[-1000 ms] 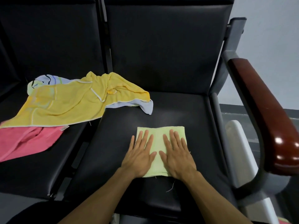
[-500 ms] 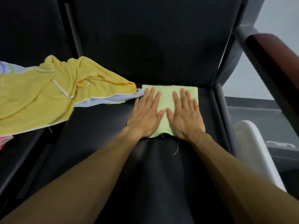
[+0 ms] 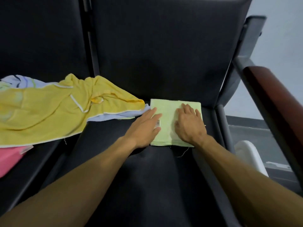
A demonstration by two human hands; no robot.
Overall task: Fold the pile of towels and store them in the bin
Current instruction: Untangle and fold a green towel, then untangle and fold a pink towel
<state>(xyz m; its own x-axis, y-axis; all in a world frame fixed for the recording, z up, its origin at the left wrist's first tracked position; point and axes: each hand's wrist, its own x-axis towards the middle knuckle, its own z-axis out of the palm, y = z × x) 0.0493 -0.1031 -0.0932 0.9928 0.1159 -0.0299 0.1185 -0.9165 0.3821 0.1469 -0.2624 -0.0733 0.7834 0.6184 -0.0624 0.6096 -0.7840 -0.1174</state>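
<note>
On the black seat [image 3: 147,169] at the right end of the row, a folded green towel [image 3: 168,112] lies flat near the backrest [image 3: 164,54], its far edge close to where seat and backrest meet. Both hands rest on it. The left hand [image 3: 144,126] lies over the towel's left edge, palm down, its fingers [image 3: 151,113] straight and together, pointing toward the towel's far left corner; much of that hand is off the cloth, over the seat. A small white tag [image 3: 158,123] shows just beside the left thumb. The right hand [image 3: 188,123] sits on the right half of the towel, palm down, its fingers [image 3: 186,108] slightly bent and spread, their tips reaching nearly to the far edge. Neither hand curls round the cloth; both press on it from above. Between the two hands a strip of green stays bare. The near edge of the towel shows stacked layers, and a loose thread [image 3: 184,153] hangs from it onto the seat.

Left of the towel, an unfolded yellow towel [image 3: 49,112] with white trim sprawls across the gap between the two seats, its right tip just beside the green towel's far left corner. A pale blue cloth [image 3: 114,116] peeks out beneath it, touching the left fingers. A pink towel [image 3: 9,159] lies under the yellow one at the left edge. To the right stand a dark red armrest [image 3: 278,104] and, lower, a white object [image 3: 249,154] beside the seat.
</note>
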